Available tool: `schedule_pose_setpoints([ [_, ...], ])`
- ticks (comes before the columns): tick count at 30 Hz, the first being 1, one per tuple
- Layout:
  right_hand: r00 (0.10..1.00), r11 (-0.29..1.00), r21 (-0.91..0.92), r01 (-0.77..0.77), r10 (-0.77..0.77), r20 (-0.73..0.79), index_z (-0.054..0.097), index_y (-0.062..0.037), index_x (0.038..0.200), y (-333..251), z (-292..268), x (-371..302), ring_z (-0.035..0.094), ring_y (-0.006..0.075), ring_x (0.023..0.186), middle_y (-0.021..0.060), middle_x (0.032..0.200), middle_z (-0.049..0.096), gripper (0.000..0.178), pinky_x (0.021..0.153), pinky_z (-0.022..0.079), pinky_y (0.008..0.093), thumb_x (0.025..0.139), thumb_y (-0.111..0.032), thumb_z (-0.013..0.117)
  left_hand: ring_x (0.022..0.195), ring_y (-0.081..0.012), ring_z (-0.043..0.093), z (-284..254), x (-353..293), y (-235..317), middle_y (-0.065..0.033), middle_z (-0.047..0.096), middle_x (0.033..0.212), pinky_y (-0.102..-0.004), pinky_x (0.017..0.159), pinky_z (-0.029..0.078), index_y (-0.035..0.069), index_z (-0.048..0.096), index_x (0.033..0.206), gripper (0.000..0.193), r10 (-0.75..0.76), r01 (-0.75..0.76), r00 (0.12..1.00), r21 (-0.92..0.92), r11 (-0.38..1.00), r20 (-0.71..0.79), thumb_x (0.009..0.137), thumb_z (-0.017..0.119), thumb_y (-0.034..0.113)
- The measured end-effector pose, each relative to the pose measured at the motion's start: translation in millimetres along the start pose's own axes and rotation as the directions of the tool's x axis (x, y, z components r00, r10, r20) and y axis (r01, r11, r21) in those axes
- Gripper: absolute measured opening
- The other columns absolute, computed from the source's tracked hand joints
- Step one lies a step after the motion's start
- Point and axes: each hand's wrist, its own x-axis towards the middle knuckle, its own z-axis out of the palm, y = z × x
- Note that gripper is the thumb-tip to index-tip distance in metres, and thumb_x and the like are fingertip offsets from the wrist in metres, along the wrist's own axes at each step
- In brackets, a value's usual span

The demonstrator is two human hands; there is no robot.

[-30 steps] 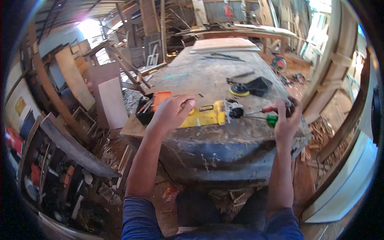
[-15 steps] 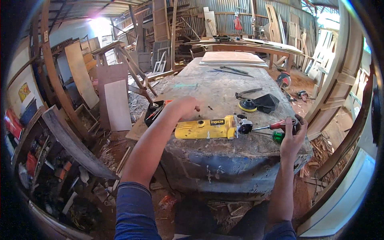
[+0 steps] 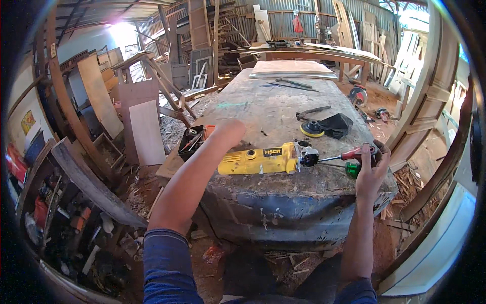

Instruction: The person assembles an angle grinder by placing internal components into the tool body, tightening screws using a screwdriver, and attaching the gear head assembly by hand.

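The angle grinder (image 3: pixel 260 160) lies across the near edge of the worktop (image 3: pixel 263 109), directly before me. My left hand (image 3: pixel 229 133) rests just behind its body. My right hand (image 3: pixel 372 164) holds a screwdriver (image 3: pixel 349 154) at its right end, tip toward the grinder head. A sanding disc (image 3: pixel 312 128) lies behind that. A tool tray (image 3: pixel 195 142) sits at the worktop's left edge. Boards (image 3: pixel 293 68) lie at the far end.
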Motion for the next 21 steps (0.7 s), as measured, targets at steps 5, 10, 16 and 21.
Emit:
schedule_pose_setpoints([
  [5, 1.000, 1.000, -0.007, -0.001, 0.001, 0.011, 0.059, 0.0016, 0.138, -0.2, -1.1, -0.1, 0.066, 0.0146, 0.103, 0.0083, 0.116, 0.066, 0.038, 0.090, 0.056, 0.0292, 0.110, -0.019, 0.074, 0.103, -0.0357, 0.079, -11.9, -0.4, 5.1, -0.0148, 0.083, 0.108, -0.0469, 0.089, 0.063, 0.013, 0.083, 0.113, 0.032, 0.036, -0.037, 0.999, 0.056, 0.998, 0.020, 0.084, 0.076, 0.002],
  [10, 1.000, 0.999, -0.038, -0.011, 0.011, 0.012, 0.059, 0.0015, 0.137, -9.5, 3.4, -1.8, 0.064, 0.0144, 0.103, 0.0079, 0.116, 0.066, 0.037, 0.091, 0.055, 0.0294, 0.109, -0.018, 0.074, 0.104, -0.0390, 0.078, -27.8, -4.0, 15.6, -0.0176, 0.082, 0.108, -0.0486, 0.092, 0.061, 0.007, 0.083, 0.111, 0.025, 0.192, -0.198, 0.979, -0.479, 0.855, -0.061, 0.089, 0.071, 0.006],
  [16, 1.000, 1.000, -0.008, 0.004, -0.004, -0.002, 0.059, 0.0020, 0.136, -1.7, -3.8, 1.0, 0.065, 0.0149, 0.102, 0.0079, 0.114, 0.067, 0.039, 0.091, 0.055, 0.0300, 0.108, -0.019, 0.076, 0.110, -0.0339, 0.078, -57.4, -36.0, 55.8, -0.0196, 0.081, 0.114, -0.0438, 0.098, 0.059, 0.006, 0.075, 0.128, 0.045, 0.048, -0.110, 0.992, -0.604, 0.789, -0.118, 0.097, 0.082, 0.039],
  [21, 1.000, 0.999, 0.049, 0.014, -0.014, 0.008, 0.061, 0.0023, 0.134, -5.6, 0.9, -1.7, 0.066, 0.0148, 0.101, 0.0086, 0.112, 0.068, 0.038, 0.090, 0.055, 0.0300, 0.107, -0.018, 0.077, 0.116, -0.0382, 0.076, -55.2, -101.0, 94.2, -0.0201, 0.079, 0.122, -0.0467, 0.102, 0.058, 0.009, 0.069, 0.140, 0.079, 0.125, -0.186, 0.979, -0.456, 0.870, -0.160, 0.084, 0.089, 0.062],
])
